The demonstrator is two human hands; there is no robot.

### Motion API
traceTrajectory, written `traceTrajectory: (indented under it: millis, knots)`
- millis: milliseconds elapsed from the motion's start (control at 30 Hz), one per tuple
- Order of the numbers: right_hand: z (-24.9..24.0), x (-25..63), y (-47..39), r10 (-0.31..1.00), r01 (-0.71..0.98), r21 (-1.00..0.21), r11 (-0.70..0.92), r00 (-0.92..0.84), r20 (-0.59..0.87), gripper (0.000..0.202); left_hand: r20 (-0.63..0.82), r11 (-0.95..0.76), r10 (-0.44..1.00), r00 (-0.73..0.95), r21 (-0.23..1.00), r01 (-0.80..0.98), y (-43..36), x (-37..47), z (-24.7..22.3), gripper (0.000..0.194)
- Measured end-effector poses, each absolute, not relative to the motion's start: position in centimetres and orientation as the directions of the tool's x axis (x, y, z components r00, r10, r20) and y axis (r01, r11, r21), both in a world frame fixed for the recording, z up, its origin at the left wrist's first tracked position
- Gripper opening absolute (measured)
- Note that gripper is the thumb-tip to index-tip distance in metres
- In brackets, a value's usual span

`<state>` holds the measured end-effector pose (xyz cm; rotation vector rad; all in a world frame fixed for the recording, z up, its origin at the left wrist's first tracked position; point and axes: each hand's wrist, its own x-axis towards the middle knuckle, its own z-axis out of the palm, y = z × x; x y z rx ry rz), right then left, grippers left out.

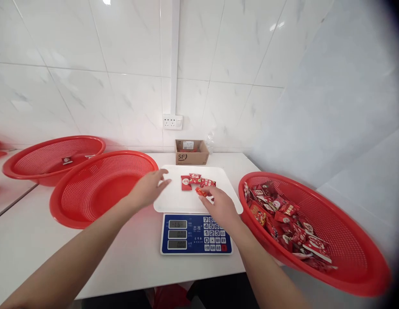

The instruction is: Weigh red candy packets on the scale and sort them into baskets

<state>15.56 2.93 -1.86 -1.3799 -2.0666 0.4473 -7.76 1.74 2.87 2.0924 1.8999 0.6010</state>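
A white weighing tray sits on a scale with a blue keypad panel. Several small red snack packets lie together near the tray's middle. My right hand reaches over the tray's right side, thumb and fingers closed on one red snack packet, right beside the others. My left hand hovers at the tray's left edge, fingers apart, with nothing in it. Three displays on the scale are lit with digits; the top one seems to read -1.6. My right hand covers part of the keypad.
On the right, a red plastic basket holds many red packets. Two more red baskets stand left: the nearer shows a bare bottom, the farther a few packets. Behind the tray is a cardboard box against the tiled wall.
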Motion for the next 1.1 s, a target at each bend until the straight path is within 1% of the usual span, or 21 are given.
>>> traceTrajectory:
  millis: [67, 100, 133, 167, 200, 233, 267, 300, 333, 400, 467, 500, 567, 633, 700, 767, 833, 900, 1000, 1100]
  knots:
    - [-1.7, 14.3, 2.1, 0.870, 0.606, -0.625, 0.492, -0.318, 0.377, 0.021, 0.091, -0.208, 0.975, 0.203, 0.698, 0.685, 0.9, -5.6, 1.8, 0.043]
    - [-1.7, 13.6, 1.6, 0.841, 0.563, -0.626, 0.540, -0.341, 0.419, 0.020, 0.080, -0.222, 0.961, 0.266, 0.797, 0.562, 0.4, -4.5, 1.3, 0.043]
    - [-1.6, 13.1, 1.2, 0.810, 0.531, -0.612, 0.585, -0.366, 0.458, 0.019, 0.083, -0.221, 0.949, 0.305, 0.864, 0.452, 0.0, -3.6, 0.9, 0.040]
    - [-1.6, 12.6, 0.8, 0.781, 0.510, -0.592, 0.624, -0.393, 0.485, 0.018, 0.095, -0.217, 0.943, 0.319, 0.903, 0.371, -0.3, -3.0, 0.5, 0.035]
    - [-1.6, 12.3, 0.6, 0.758, 0.497, -0.573, 0.652, -0.418, 0.500, 0.019, 0.105, -0.211, 0.944, 0.313, 0.920, 0.330, -0.5, -2.7, 0.3, 0.031]
    - [-1.6, 12.3, 0.5, 0.745, 0.491, -0.560, 0.668, -0.438, 0.504, 0.021, 0.113, -0.210, 0.952, 0.284, 0.917, 0.339, -0.6, -2.7, 0.2, 0.028]
    - [-1.7, 12.4, 0.6, 0.742, 0.492, -0.555, 0.671, -0.445, 0.502, 0.024, 0.123, -0.212, 0.964, 0.236, 0.891, 0.401, -0.6, -3.2, 0.2, 0.027]
    - [-1.8, 12.8, 0.9, 0.749, 0.504, -0.554, 0.662, -0.440, 0.495, 0.027, 0.133, -0.207, 0.975, 0.178, 0.837, 0.506, -0.6, -4.0, 0.3, 0.027]
    - [-2.0, 13.4, 1.4, 0.764, 0.527, -0.553, 0.645, -0.426, 0.485, 0.030, 0.142, -0.184, 0.983, 0.117, 0.752, 0.633, -0.4, -5.0, 0.5, 0.027]
    - [-2.3, 14.7, 2.7, 0.805, 0.611, -0.533, 0.586, -0.366, 0.467, 0.032, 0.146, -0.087, 0.989, 0.015, 0.507, 0.858, 0.0, -7.3, 1.0, 0.027]
    - [-2.6, 16.0, 4.2, 0.846, 0.716, -0.479, 0.508, -0.310, 0.434, 0.034, 0.130, -0.012, 0.991, -0.029, 0.304, 0.953, 0.4, -9.2, 1.4, 0.028]
    - [-2.8, 16.3, 5.0, 0.866, 0.766, -0.443, 0.467, -0.296, 0.402, 0.036, 0.132, -0.013, 0.991, -0.021, 0.248, 0.969, 0.6, -9.7, 1.5, 0.029]
    - [-2.9, 16.5, 6.2, 0.900, 0.836, -0.371, 0.405, -0.293, 0.323, 0.040, 0.160, -0.106, 0.984, 0.072, 0.217, 0.970, 1.2, -9.7, 1.5, 0.031]
    - [-3.0, 16.0, 7.0, 0.921, 0.868, -0.322, 0.377, -0.314, 0.233, 0.043, 0.173, -0.255, 0.961, 0.218, 0.234, 0.938, 2.1, -8.5, 1.0, 0.035]
    - [-2.9, 15.3, 7.4, 0.928, 0.876, -0.307, 0.372, -0.344, 0.144, 0.045, 0.142, -0.375, 0.926, 0.349, 0.256, 0.891, 3.0, -6.6, 0.3, 0.038]
    - [-2.8, 14.6, 7.6, 0.927, 0.875, -0.312, 0.371, -0.369, 0.069, 0.046, 0.114, -0.441, 0.897, 0.426, 0.257, 0.860, 3.9, -4.8, -0.3, 0.042]
    - [-2.7, 14.4, 7.6, 0.921, 0.869, -0.319, 0.379, -0.387, 0.039, 0.046, 0.103, -0.465, 0.885, 0.454, 0.251, 0.849, 4.6, -3.3, -0.7, 0.046]
    - [-2.6, 14.6, 7.6, 0.916, 0.862, -0.322, 0.392, -0.397, 0.053, 0.044, 0.106, -0.455, 0.890, 0.443, 0.242, 0.857, 5.1, -2.4, -1.1, 0.046]
    - [-2.7, 15.3, 7.4, 0.902, 0.844, -0.322, 0.428, -0.423, 0.091, 0.040, 0.112, -0.426, 0.905, 0.411, 0.214, 0.879, 5.8, -1.8, -1.4, 0.038]
    - [-2.9, 16.0, 7.0, 0.887, 0.825, -0.330, 0.459, -0.448, 0.114, 0.036, 0.112, -0.394, 0.918, 0.380, 0.178, 0.902, 6.3, -1.7, -1.6, 0.026]
